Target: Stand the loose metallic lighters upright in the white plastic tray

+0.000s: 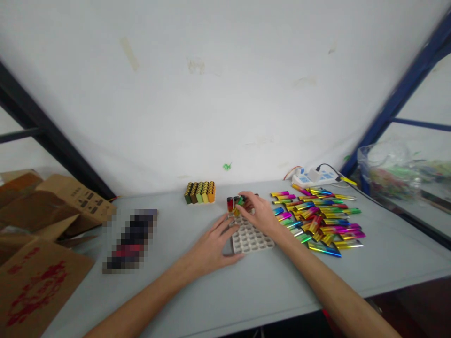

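Observation:
A white tray with rows of holes (252, 239) lies on the table between my hands. My left hand (211, 246) rests at the tray's left side, fingers spread, with the fingertips near its back left corner. A red lighter (230, 204) stands upright in the back row. Over that back row, my right hand (259, 211) pinches a lighter with a green tint (241, 201); the fingers partly hide it. To the right, a loose heap of shiny, many-coloured lighters (313, 216) lies on the table.
A packed block of upright lighters (200, 192) stands near the wall. Open cardboard boxes (45, 263) are at the left, beside a blurred-out object (130, 241). At the back right lie a power strip (313, 177) and cables. A clear plastic bag (391, 169) sits beyond the blue frame post.

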Demonstrator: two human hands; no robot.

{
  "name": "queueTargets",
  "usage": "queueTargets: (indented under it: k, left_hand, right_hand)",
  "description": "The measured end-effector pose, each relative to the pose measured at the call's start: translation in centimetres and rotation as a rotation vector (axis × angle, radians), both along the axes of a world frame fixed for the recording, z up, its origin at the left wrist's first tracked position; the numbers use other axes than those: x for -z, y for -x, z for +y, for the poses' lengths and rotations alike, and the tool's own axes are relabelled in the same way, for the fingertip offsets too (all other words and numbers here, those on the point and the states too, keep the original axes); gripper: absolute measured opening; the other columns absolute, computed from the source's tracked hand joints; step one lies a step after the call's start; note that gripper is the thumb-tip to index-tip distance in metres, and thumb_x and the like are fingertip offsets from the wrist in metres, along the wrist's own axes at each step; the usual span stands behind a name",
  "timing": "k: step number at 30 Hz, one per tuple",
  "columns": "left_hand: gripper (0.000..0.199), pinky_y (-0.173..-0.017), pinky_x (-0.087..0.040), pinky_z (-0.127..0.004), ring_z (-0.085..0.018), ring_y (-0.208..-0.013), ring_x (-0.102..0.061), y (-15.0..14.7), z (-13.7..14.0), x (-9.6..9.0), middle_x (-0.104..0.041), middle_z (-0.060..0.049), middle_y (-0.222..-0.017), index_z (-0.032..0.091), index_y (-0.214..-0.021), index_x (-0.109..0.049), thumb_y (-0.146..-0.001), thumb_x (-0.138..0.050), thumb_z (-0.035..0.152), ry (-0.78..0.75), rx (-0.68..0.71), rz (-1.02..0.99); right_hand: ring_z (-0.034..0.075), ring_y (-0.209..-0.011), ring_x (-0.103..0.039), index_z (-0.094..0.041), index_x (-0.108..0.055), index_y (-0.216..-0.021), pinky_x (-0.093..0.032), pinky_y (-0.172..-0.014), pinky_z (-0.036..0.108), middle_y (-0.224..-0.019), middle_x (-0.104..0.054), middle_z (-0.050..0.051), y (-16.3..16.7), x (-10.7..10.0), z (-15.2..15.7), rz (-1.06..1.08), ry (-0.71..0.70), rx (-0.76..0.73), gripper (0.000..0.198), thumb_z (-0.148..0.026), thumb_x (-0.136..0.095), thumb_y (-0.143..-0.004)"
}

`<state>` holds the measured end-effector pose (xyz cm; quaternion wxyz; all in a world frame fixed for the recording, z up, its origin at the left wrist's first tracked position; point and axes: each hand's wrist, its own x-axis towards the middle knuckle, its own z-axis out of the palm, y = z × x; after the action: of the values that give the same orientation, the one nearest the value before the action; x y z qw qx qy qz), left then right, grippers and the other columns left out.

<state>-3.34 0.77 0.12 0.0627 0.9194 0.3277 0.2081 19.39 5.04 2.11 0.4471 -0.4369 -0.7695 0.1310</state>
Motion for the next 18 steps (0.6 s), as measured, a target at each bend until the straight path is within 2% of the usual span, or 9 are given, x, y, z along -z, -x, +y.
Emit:
queueTargets:
  k: [2, 7, 15, 18]
  left_hand:
    - [0.066, -0.119, -0.048, -0.056, -0.038, -0.15, -0.044, -0.1, -0.3, -0.2, -0.058, -0.017, -0.152, 0.019, -0.143, -0.059, -0.089, -0.078, 0.052, -0.039, 0.0, 0.045]
    - [0.062, -0.116, -0.05, -0.054, -0.037, -0.144, -0.051, -0.4, -1.0, -0.6, -0.062, -0.018, -0.145, 0.018, -0.145, -0.056, -0.096, -0.07, 0.052, -0.105, 0.003, 0.129]
    - [0.067, -0.117, -0.048, -0.053, -0.039, -0.144, -0.05, -0.9, -1.3, -0.8, -0.06, -0.021, -0.145, 0.013, -0.146, -0.055, -0.097, -0.068, 0.056, -0.069, -0.007, 0.202]
    - [0.067, -0.118, -0.046, -0.053, -0.038, -0.146, -0.048, -0.8, -1.3, -0.7, -0.058, -0.019, -0.148, 0.016, -0.149, -0.052, -0.097, -0.068, 0.055, -0.059, -0.002, 0.174]
  right_hand:
    - [0.019, -0.068, -0.072, -0.023, -0.062, -0.127, -0.059, -0.069, 0.031, -0.079, -0.074, 0.002, 0.1, 0.0, 0.0, -0.038, 0.019, 0.028, 0.03, -0.033, -0.062, -0.099]
    - [0.019, -0.061, -0.071, -0.025, -0.064, -0.111, -0.055, -0.061, 0.028, -0.073, -0.075, 0.0, 0.5, 0.7, 0.6, -0.041, 0.012, 0.056, 0.028, -0.048, -0.07, -0.097]
    - [0.021, -0.064, -0.073, -0.022, -0.064, -0.099, -0.041, -0.053, 0.025, -0.072, -0.077, 0.004, 2.0, 2.0, 1.7, -0.271, -0.115, 0.176, 0.029, -0.051, -0.067, -0.099]
    - [0.021, -0.062, -0.073, -0.022, -0.064, -0.097, -0.036, -0.05, 0.024, -0.068, -0.076, 0.004, 2.1, 2.3, 1.8, -0.316, -0.157, 0.257, 0.035, -0.057, -0.065, -0.099]
